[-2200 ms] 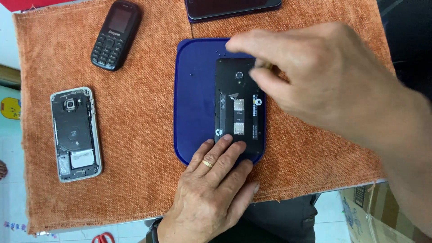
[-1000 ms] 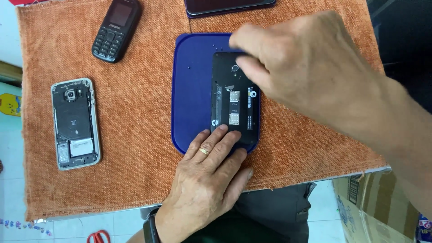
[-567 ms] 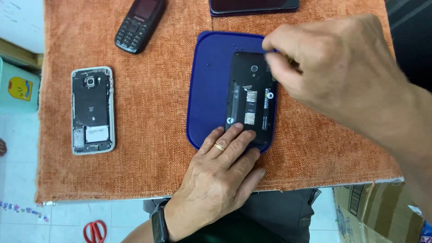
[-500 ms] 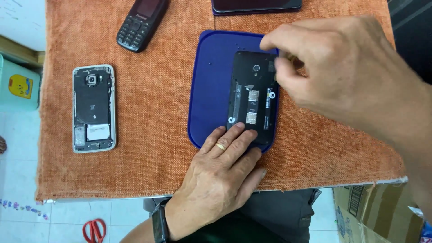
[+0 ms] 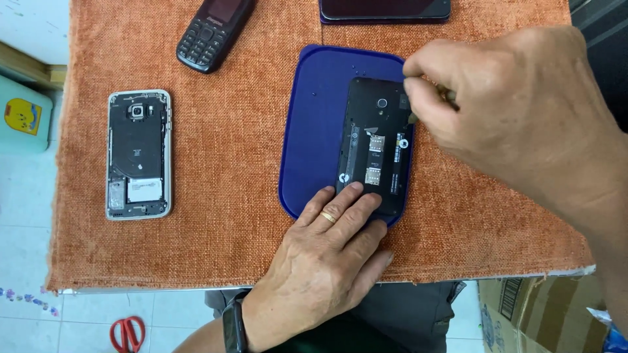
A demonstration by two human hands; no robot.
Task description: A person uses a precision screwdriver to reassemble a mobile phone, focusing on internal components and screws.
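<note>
A black phone [image 5: 376, 144] with its back cover off lies face down on a blue mat [image 5: 314, 131]. Card slots and the camera lens show on its back. My left hand [image 5: 320, 261], with a ring on one finger, presses flat on the phone's lower end and holds it still. My right hand [image 5: 517, 117] hovers over the phone's upper right corner. Its fingers are pinched on a small thin tool [image 5: 413, 118], and the tool's tip sits at that corner. Most of the tool is hidden in my fingers.
An orange cloth [image 5: 229, 196] covers the table. On it lie a silver phone with its back open [image 5: 139, 153] at the left, a black keypad phone [image 5: 212, 33] at the top, and a dark smartphone [image 5: 384, 9] at the top edge. Red scissors [image 5: 124, 333] and a cardboard box [image 5: 536, 314] are on the floor.
My view has shifted slightly. My left hand stays on the phone's lower end, and my right hand keeps its pinch at the upper right corner with only small movements.
</note>
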